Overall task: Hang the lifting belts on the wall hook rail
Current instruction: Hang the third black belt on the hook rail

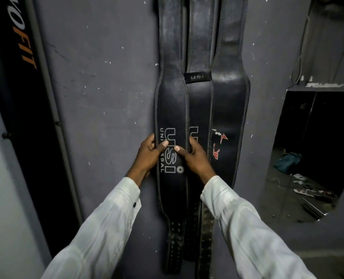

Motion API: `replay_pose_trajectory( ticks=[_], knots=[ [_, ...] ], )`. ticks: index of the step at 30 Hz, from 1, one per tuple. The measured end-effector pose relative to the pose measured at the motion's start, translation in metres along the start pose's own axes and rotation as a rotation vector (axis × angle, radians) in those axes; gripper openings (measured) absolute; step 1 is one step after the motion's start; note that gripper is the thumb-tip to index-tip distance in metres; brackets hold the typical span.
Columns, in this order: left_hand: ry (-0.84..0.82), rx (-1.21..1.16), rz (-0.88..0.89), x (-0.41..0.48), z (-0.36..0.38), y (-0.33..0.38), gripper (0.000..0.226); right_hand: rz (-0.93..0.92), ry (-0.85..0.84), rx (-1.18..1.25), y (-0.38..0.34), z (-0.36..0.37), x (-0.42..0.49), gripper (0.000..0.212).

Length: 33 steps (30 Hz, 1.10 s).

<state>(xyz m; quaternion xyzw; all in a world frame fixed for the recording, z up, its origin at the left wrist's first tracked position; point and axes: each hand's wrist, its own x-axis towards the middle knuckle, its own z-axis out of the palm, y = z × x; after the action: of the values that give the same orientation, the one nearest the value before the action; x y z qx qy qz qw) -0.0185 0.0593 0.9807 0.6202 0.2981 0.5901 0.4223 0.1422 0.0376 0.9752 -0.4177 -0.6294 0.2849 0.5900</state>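
Three black leather lifting belts hang side by side, straight down against a grey, chipped wall (106, 87), their tops running out of view above, so what they hang from cannot be seen. The left belt (172, 109), printed "USI UNIVERSAL", overlaps the middle belt (199, 101), which carries a small "USI" tab; the right belt (230, 109) bears a red and white logo and overlaps the middle one from the other side. The left hand (150, 156) curls round the left edge of the left belt, thumb pressed on its face; the right hand (194, 158) closes on its right edge, fingers tucked behind, thumb on the lettering. Both arms wear white sleeves. A dark panel (29, 97) with orange letters stands at left; an opening (308, 154) at right shows a littered floor
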Motion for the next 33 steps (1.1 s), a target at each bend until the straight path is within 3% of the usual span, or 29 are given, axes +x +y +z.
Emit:
replay_pose_trajectory(
  ticks=[4,9,14,18,24,29,33],
  knots=[
    [-0.093,0.013,-0.070,-0.019,-0.010,-0.026,0.036,0.045,-0.089,-0.039,0.022,-0.002,-0.018,0.045],
    [0.021,0.032,0.004,-0.019,-0.004,-0.043,0.038,0.005,0.036,-0.047,0.034,0.006,-0.021,0.035],
    [-0.086,0.036,-0.071,-0.039,-0.010,-0.065,0.039,0.110,-0.070,-0.132,0.052,0.004,-0.046,0.046],
    [-0.048,0.094,-0.028,-0.033,-0.004,-0.069,0.040,0.115,0.032,-0.178,0.059,0.001,-0.045,0.045],
    [-0.223,0.171,-0.201,-0.054,-0.015,-0.090,0.039,0.172,-0.147,-0.241,0.088,-0.003,-0.059,0.057],
    [-0.040,0.338,-0.126,-0.059,-0.012,-0.099,0.037,0.205,-0.084,-0.262,0.098,0.004,-0.064,0.047],
    [0.035,0.418,-0.163,-0.064,-0.013,-0.097,0.031,0.296,0.038,-0.330,0.108,0.016,-0.067,0.030]
  ],
)
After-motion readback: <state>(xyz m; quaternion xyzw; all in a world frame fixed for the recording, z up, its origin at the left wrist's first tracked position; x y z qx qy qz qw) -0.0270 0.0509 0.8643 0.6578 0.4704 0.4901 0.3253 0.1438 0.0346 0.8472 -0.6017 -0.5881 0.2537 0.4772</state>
